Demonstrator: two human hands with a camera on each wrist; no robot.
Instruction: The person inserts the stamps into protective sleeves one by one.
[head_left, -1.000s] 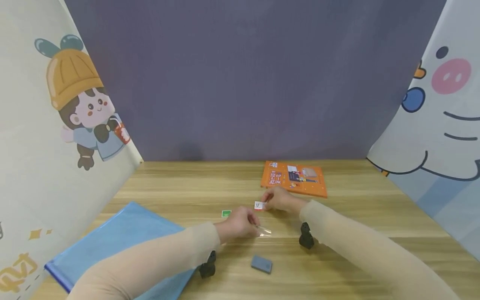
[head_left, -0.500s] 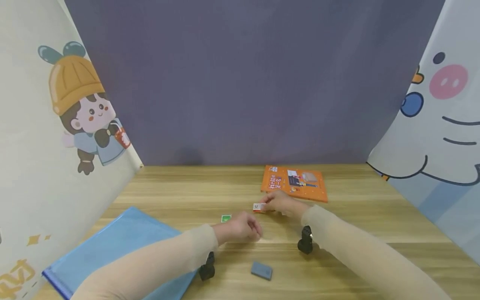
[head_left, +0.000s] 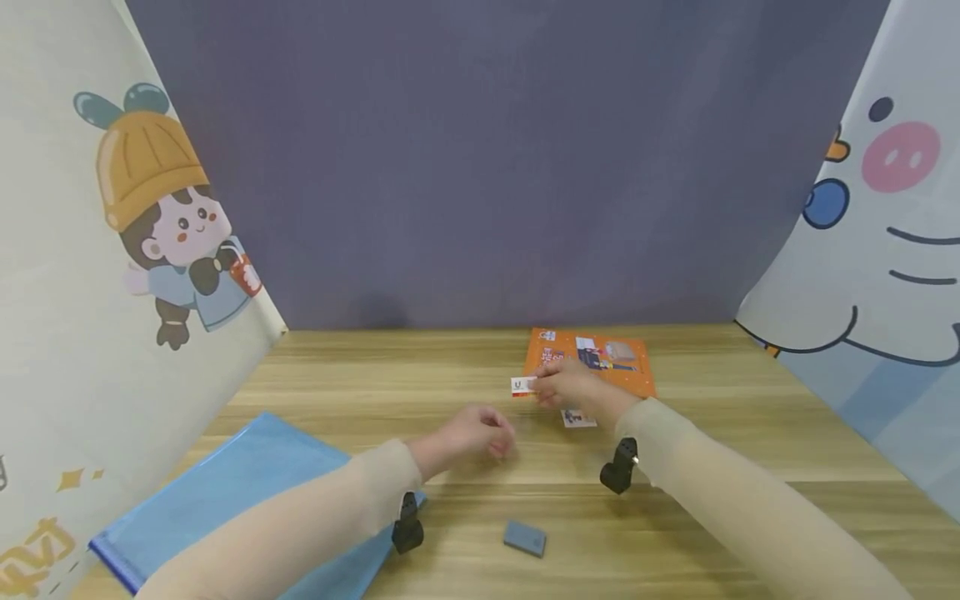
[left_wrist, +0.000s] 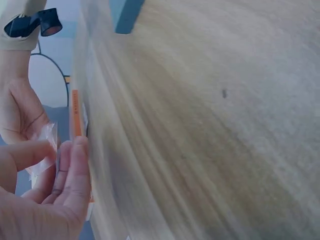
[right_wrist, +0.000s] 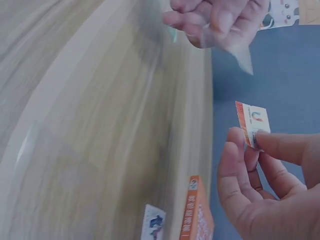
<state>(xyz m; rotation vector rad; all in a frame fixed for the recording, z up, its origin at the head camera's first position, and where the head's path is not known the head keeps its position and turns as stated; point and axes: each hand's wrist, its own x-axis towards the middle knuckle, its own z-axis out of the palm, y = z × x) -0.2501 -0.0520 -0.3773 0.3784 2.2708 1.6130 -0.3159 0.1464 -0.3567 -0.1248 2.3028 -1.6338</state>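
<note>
Right hand (head_left: 576, 388) pinches stamp-like slip (head_left: 521, 386) at its 9 o'clock; slight grip could drop it. Left hand (head_left: 468, 433) pinches clear film (right_wrist: 242, 57); thin, may crease. Picture slip (head_left: 578, 419), 6 o'clock from orange book (head_left: 637, 365): right hand may nudge it.

Paper stamp (right_wrist: 254, 118), thin translucent plastic film (right_wrist: 243, 58)

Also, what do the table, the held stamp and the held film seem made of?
Table: wood or wood-look laminate, slightly shiny; grain streaks show.
Held stamp: probably paper, printed; it looks thin, with a jagged edge.
Held film: probably plastic; translucent and wrinkled, though blur hides its finish.
</note>
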